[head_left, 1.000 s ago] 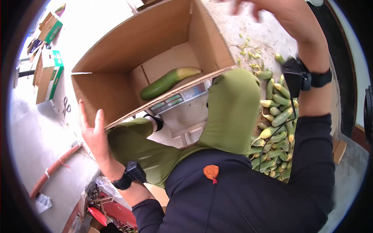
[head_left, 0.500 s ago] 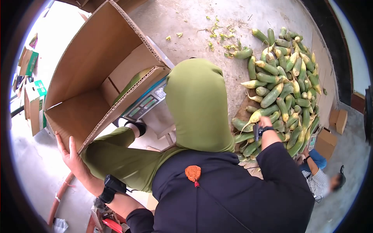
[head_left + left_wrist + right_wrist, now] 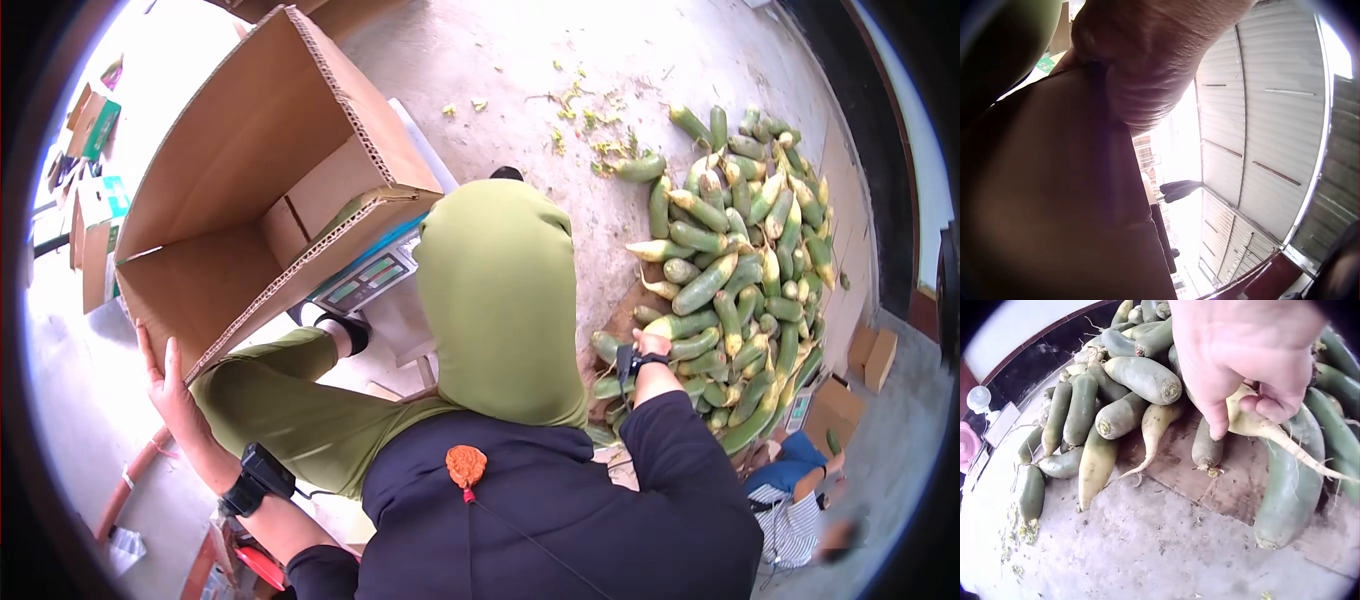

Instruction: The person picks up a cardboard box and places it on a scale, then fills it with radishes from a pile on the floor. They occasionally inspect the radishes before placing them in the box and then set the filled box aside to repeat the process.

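Observation:
A tall open cardboard box (image 3: 250,140) stands tilted toward me in the head view. My left hand (image 3: 183,408) rests against its near left corner with fingers extended. Inside the box, only a strip of a large green radish (image 3: 345,215) shows past the near wall. My right hand (image 3: 652,343) is down at the near side of a pile of green radishes (image 3: 706,284). In the right wrist view, the thumb and curled fingers of that hand grip the pale, tapering root end of one radish (image 3: 1252,424). The palm hides part of that radish.
Under the box is a digital scale (image 3: 365,285), close to my knee (image 3: 500,290). Leaf scraps (image 3: 590,115) litter the concrete floor. Another person (image 3: 795,525) sits low at the right, beside a small carton (image 3: 835,408). A reddish pipe (image 3: 125,480) lies at the left.
My right hand has come down from beyond the box to the radish pile and now grips a radish. The view has turned right. My left hand has stayed at the box corner.

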Demonstrator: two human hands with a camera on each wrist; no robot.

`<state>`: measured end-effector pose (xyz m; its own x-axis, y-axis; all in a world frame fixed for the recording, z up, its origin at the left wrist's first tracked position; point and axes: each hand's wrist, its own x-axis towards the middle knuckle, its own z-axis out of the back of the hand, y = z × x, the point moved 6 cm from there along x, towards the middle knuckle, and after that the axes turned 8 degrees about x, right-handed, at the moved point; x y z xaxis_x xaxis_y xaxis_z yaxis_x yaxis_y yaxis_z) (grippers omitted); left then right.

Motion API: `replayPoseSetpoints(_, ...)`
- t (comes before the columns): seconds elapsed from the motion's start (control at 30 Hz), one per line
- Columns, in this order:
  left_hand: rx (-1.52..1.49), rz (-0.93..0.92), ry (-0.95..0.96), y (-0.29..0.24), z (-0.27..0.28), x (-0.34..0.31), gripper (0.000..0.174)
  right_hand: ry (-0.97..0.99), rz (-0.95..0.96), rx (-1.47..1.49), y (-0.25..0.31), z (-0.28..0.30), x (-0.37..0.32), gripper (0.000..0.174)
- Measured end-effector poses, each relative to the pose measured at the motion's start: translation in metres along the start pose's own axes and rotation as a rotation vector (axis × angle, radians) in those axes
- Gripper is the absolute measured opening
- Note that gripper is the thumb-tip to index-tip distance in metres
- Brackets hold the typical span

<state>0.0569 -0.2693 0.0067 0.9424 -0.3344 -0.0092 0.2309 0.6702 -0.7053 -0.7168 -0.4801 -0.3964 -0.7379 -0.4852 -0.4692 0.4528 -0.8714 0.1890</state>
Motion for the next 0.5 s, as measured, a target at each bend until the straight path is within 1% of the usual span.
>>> replayPoseSetpoints(0.03,0.000,0.000,-0.020,0.002,0.002,0.000,0.052,-0.099,0.062,-0.140,0.028,0.018,-0.038,0.048)
replayPoseSetpoints(0.07,0.000,-0.004,-0.012,0.005,0.002,0.001,0.053,-0.127,-0.039,-0.167,0.033,0.021,-0.046,0.056)
replayPoseSetpoints(0.1,0.006,-0.008,0.003,0.005,0.003,0.002,0.053,-0.107,-0.060,-0.162,0.028,0.016,-0.038,0.056)
replayPoseSetpoints(0.13,0.013,-0.020,0.020,0.003,0.002,0.002,0.055,0.042,-0.066,-0.063,0.019,0.011,-0.029,0.049)
replayPoseSetpoints(0.17,0.026,-0.018,0.014,0.005,0.005,0.002,0.055,0.189,-0.073,0.038,0.028,0.016,-0.041,0.043)
replayPoseSetpoints(0.23,0.044,-0.071,0.022,0.007,0.005,0.006,0.055,0.190,-0.273,0.544,0.015,0.014,-0.047,0.017)
replayPoseSetpoints(0.27,0.041,-0.067,0.020,0.006,0.004,0.006,0.057,0.163,-0.360,0.715,0.008,0.011,-0.039,0.017)
replayPoseSetpoints(0.3,0.043,-0.068,0.007,0.003,0.004,0.006,0.057,0.185,-0.346,0.669,0.010,0.017,-0.037,0.015)
replayPoseSetpoints(0.33,0.054,-0.074,0.018,0.000,0.003,0.005,0.058,0.180,-0.354,0.658,0.011,0.025,-0.036,0.020)
replayPoseSetpoints(0.37,0.068,-0.077,0.032,-0.003,0.003,0.003,0.058,0.174,-0.364,0.643,0.019,0.039,-0.049,0.027)
replayPoseSetpoints(0.43,0.064,-0.059,0.031,-0.005,0.004,0.001,0.058,0.349,-0.258,0.913,0.020,0.050,-0.039,0.039)
replayPoseSetpoints(0.47,0.073,-0.057,0.050,-0.011,0.003,-0.001,0.058,0.348,-0.328,0.883,0.023,0.061,-0.045,0.046)
replayPoseSetpoints(0.5,0.084,-0.054,0.075,-0.013,0.002,-0.002,0.058,0.377,-0.355,0.922,0.026,0.071,-0.055,0.048)
